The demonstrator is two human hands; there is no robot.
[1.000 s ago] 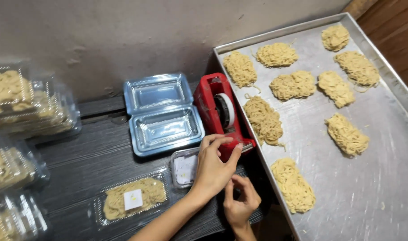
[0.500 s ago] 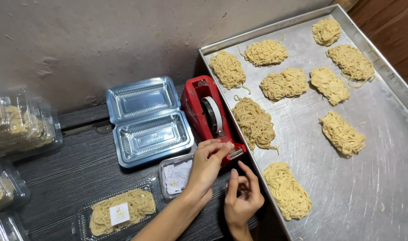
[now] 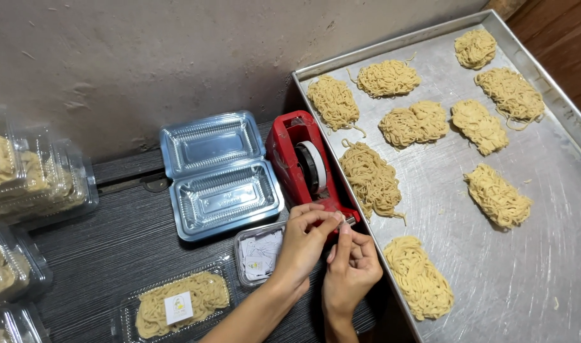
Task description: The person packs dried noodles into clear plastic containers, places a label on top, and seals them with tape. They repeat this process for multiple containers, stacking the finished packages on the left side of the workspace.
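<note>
Item: red tape dispenser (image 3: 306, 165), standing on the dark wood-grain table (image 3: 113, 228), wedged against the near-left wall of the large metal tray (image 3: 544, 267). White roll seated in its cradle; cutter end pointing toward the person.

Item: left hand (image 3: 306, 244), fingers closed at the cutter end of the dispenser, thumb and forefinger pinched together there. Whether a tape end is between them is too small to tell.

Item: right hand (image 3: 353, 267), just beside the left and touching it, forefinger raised toward the same cutter; fingers loosely curled, nothing plainly held.

Change noted: a second ago the left hand lay over the dispenser's front and the right sat lower and apart. Both have since closed in on the cutter tip. My reading: a strip of tape is being drawn or torn off.

Item: empty clear hinged container (image 3: 217, 174), open flat, left of the dispenser.

Item: small clear tub of paper labels (image 3: 260, 254), under the left wrist.

Item: closed clear pack of noodles with label (image 3: 176, 305), near edge of table.

Item: stacked filled packs (image 3: 30, 178), far left.

Item: loose noodle portions (image 3: 373, 178) laid out on the tray, well apart from one another.
</note>
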